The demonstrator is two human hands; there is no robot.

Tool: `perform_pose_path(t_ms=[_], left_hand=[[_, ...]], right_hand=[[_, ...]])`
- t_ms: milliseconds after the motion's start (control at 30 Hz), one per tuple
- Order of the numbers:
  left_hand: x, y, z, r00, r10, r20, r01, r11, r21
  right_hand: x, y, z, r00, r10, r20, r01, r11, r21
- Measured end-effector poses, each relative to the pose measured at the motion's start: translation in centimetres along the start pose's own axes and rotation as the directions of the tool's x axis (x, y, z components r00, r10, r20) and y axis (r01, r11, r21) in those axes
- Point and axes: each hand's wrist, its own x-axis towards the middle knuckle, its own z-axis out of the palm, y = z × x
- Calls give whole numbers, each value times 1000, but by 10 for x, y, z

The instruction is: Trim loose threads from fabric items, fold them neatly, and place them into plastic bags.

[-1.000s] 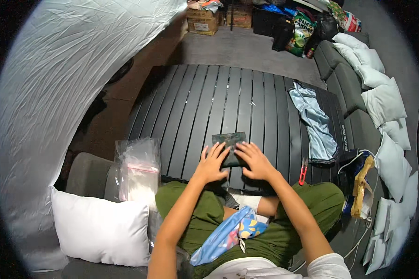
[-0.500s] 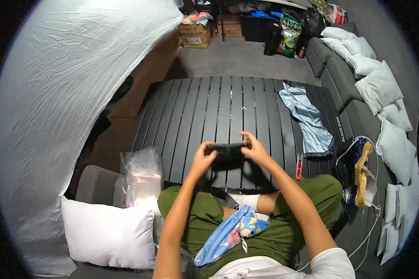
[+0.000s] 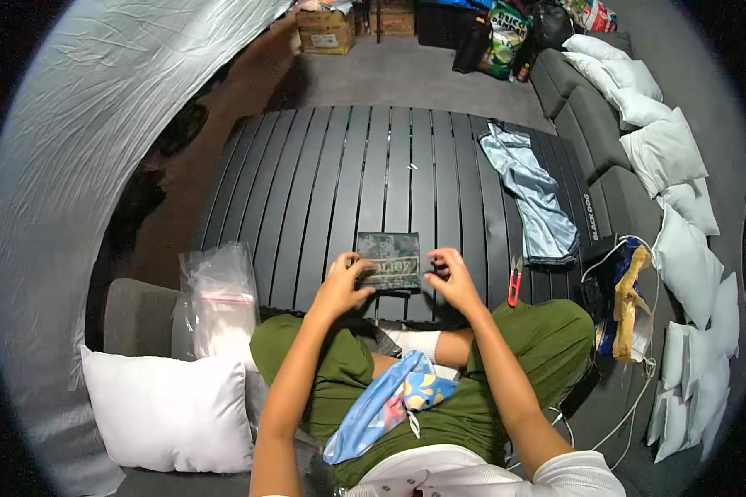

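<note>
A dark, square, flat item (image 3: 389, 247) with a mottled pattern and pale lettering lies near the front edge of the slatted black table (image 3: 307, 190); I cannot tell whether it is folded cloth or a pouch. At its left edge is my left hand (image 3: 340, 284), fingers apart and fingertips touching or just over it. My right hand (image 3: 456, 279) hovers by the right edge, fingers spread and curved, holding nothing. Across my lap lies a light blue patterned cloth (image 3: 389, 398). Red-handled thread snips (image 3: 515, 284) rest to the right of my right hand.
Shiny pale blue fabric (image 3: 530, 190) lies along the table's right side. Clear plastic bags (image 3: 224, 306) and a white pillow (image 3: 166, 410) are at my left. White cushions (image 3: 663, 145) line the grey sofa on the right, near a white cord (image 3: 651, 369).
The dark item was raised and tilted between both hands; now it lies flat on the table. My right hand has let go and moved off its edge. The whole view has shifted slightly.
</note>
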Motion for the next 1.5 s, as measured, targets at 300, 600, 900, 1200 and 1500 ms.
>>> perform_pose_path(t_ms=[300, 600, 900, 1200, 1500], left_hand=[[-10, -4, 15, 991, -62, -119, 47, 990, -131], [-17, -8, 14, 939, -226, -261, 143, 943, -300], [-25, -6, 15, 962, -185, -201, 133, 960, -244], [-30, -3, 12, 969, -178, -170, 201, 971, 133], [-27, 18, 20, 983, -114, -143, 109, 993, -41]], right_hand=[[-15, -27, 25, 982, -179, 58, 186, 970, -157], [-22, -39, 32, 978, -204, 54, 207, 976, -68], [-35, -42, 41, 942, -296, 157, 333, 878, -344], [-35, -22, 52, 904, -425, 39, 408, 832, -375], [-21, -21, 15, 966, -237, -103, 198, 935, -294]])
